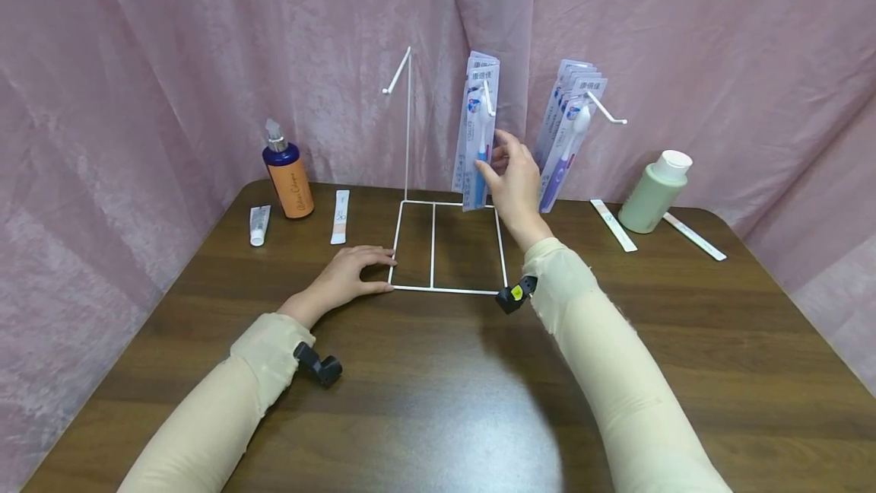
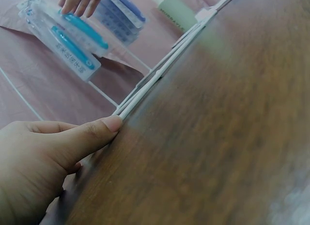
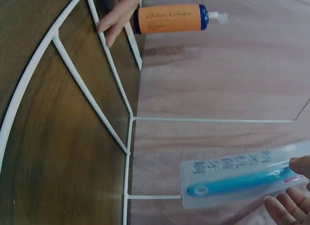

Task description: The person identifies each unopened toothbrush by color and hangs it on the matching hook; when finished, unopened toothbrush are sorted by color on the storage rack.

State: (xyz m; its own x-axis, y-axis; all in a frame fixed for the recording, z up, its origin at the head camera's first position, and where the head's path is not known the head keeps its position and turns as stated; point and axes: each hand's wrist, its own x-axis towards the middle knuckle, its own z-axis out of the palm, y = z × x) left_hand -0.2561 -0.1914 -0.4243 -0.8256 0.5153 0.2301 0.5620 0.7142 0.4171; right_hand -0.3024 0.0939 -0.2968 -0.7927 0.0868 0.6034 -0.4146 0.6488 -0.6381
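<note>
A white wire display rack (image 1: 433, 249) stands on the table with upright hooks at its back. My left hand (image 1: 345, 276) rests at the rack's front left corner, fingers extended over the side bar; the thumb (image 2: 99, 133) touches the corner. My right hand (image 1: 515, 181) is at the front toothbrush pack (image 1: 474, 173) on the middle hook. Its thumb (image 3: 300, 166) overlaps the clear pack with the blue toothbrush, and its fingers are spread apart from the thumb at the pack's edge. More packs hang behind this one.
Packs with purple toothbrushes (image 1: 563, 151) hang on the right hook; the left hook (image 1: 398, 71) is bare. An orange-and-blue pump bottle (image 1: 290, 181), a small white tube (image 1: 259, 225) and a flat sachet (image 1: 340, 217) are left. A green bottle (image 1: 650, 196) and two slim sachets (image 1: 614, 225) are right.
</note>
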